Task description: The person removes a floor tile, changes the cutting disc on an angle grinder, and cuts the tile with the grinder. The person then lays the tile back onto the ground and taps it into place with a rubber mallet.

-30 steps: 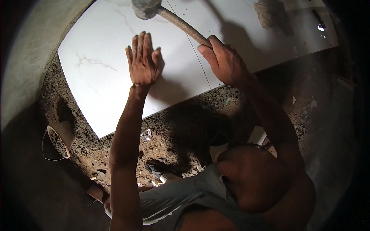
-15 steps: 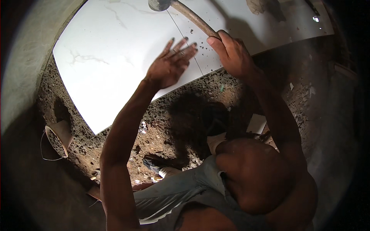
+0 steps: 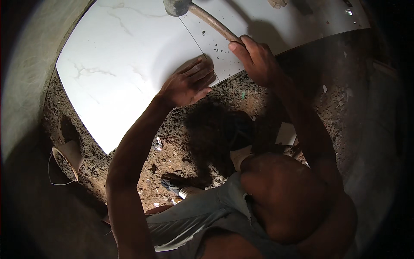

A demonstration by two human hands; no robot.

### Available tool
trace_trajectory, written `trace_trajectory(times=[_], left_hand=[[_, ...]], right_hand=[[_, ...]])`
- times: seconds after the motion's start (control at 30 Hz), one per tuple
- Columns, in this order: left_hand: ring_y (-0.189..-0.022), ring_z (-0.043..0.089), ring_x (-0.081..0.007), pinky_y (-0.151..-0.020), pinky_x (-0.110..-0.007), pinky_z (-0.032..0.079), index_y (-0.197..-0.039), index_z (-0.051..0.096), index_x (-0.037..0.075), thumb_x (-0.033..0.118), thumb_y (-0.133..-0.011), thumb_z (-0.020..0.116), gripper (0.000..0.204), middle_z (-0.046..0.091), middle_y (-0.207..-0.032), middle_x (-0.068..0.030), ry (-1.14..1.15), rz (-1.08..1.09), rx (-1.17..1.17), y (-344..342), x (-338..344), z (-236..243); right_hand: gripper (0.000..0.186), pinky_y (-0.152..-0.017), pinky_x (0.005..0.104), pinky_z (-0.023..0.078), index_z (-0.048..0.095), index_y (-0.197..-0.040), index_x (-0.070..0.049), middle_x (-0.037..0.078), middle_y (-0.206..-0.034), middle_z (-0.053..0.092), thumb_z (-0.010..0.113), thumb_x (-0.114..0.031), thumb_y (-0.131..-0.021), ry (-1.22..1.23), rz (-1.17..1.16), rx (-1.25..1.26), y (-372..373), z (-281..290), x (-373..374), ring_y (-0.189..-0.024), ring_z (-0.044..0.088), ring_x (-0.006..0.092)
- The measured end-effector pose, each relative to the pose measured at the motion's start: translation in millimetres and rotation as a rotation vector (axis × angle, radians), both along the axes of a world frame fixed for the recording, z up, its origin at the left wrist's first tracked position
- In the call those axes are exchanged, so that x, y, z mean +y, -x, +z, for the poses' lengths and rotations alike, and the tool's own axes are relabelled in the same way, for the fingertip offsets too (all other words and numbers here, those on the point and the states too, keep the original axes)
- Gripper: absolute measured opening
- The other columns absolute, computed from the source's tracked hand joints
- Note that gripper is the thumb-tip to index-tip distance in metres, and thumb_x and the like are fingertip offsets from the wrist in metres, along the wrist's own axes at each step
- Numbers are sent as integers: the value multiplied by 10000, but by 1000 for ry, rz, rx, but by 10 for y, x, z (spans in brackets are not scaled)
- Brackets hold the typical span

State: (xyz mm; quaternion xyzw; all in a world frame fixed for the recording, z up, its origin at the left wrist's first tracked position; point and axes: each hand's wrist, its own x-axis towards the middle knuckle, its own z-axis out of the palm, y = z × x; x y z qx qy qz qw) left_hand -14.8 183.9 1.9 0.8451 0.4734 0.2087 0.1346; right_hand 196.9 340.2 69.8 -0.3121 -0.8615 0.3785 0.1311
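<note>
My right hand is closed round the wooden handle of a mallet. Its dark grey head is at the top of the view, above the white tiles; whether it touches them I cannot tell. Below the mallet head, my left hand reaches across the near edge of a large white marbled tile. Its fingers are stretched out and lie at the thin seam with a second white tile. Dark crumbs are scattered on that second tile, to the right of the seam.
Rough soil and rubble lie along the tiles' near edge. A bucket with a wire handle lies tipped at the left, near a pale wall. A light tile offcut rests beside my knee. A beige lump sits at the top edge.
My left hand has come nearer to me, from spread fingers above the tile to fingers at the seam. The mallet and my right hand have shifted slightly left in view.
</note>
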Motion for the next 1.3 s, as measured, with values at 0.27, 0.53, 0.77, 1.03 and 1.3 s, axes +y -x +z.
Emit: trace_trajectory(times=[0.27,0.53,0.77,1.03,1.3], left_hand=[[-1421,417,-282,-1221,-467,294,-1337,588,60,341,-972,596,460,502,-1462,-118,45,59,50,39,26,53],[-1503,272,-248,-1256,-479,186,-1421,528,116,412,-1025,474,497,399,-1570,-58,63,143,244,345,253,-42],[-1525,207,-303,-1244,-531,127,-1442,512,104,457,-1029,441,548,386,-1573,-130,48,594,236,861,708,21],[-577,629,-356,-457,-450,430,-942,558,29,206,-944,672,210,650,-780,-168,160,872,221,1275,-1318,540],[-1116,523,-384,-952,-540,411,-1205,510,10,142,-930,449,311,561,-1170,-235,509,1570,275,1433,-3955,541]], right_hand=[[379,-580,464,473,559,-909,-8,172,-604,567,511,-359,-1045,47,3,32,58,-64,38,-587,614,380],[351,-647,490,487,552,-952,-7,193,-700,610,511,-345,-1040,84,-27,-21,106,9,66,-701,634,429],[438,-769,476,491,583,-1115,-22,215,-900,635,522,-446,-1021,115,-195,-227,-308,127,1,-879,635,397],[200,-803,368,510,602,-1105,-11,82,-950,626,624,-176,-995,490,-510,-240,-2169,-116,-1153,-890,610,201],[245,-835,373,509,581,-1139,-13,111,-1039,608,637,-188,-976,145,-313,-443,-2516,-484,-1115,-946,611,220]])
